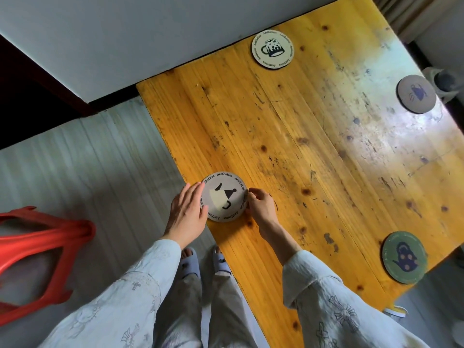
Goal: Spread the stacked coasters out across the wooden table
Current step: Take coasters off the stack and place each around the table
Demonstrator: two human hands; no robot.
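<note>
A round grey coaster [224,197] with a black cup drawing and the word "Aesthetics" lies at the near left edge of the wooden table [301,151]. My left hand [187,212] rests flat against its left rim, fingers apart. My right hand [261,205] pinches its right rim with curled fingers. Whether more coasters lie under it is hidden. Three other coasters lie apart on the table: a cream one with a mug drawing [272,49] at the far edge, a grey one [416,94] at the right edge, and a green one [404,257] at the near right corner.
A red plastic stool [37,257] stands on the floor to my left. My feet in grey slippers [203,262] are below the table's near edge. A pale wall runs behind the table.
</note>
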